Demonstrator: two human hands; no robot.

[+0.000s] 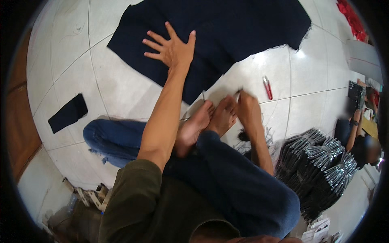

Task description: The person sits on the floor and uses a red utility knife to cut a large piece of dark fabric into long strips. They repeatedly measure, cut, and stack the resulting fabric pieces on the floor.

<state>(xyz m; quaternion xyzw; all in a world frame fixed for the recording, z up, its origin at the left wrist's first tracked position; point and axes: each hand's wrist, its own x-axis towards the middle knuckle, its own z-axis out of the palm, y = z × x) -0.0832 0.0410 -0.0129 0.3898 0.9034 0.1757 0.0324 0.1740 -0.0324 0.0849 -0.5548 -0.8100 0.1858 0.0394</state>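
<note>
My left hand point(173, 46) lies with fingers spread on a large dark navy cloth point(247, 24) with frayed edges, spread on the tiled floor point(304, 81). My right hand point(248, 107) is closed, low beside my bare feet point(194, 125), just below the cloth's lower edge. A small dark tip point(239, 91) shows at its fingers; I cannot make out what it is. A red-handled small tool point(267, 87) lies to the right of that hand. A small folded dark cloth piece point(67, 112) lies apart at the left.
Bundled black items with shiny ends point(312, 174) are piled to my right. Another person point(350, 133) works at the far right, near red material point(350, 18). Equipment parts point(87, 194) stand at lower left, near a wooden panel point(22, 109). Dark scraps point(245, 135) lie by my right arm.
</note>
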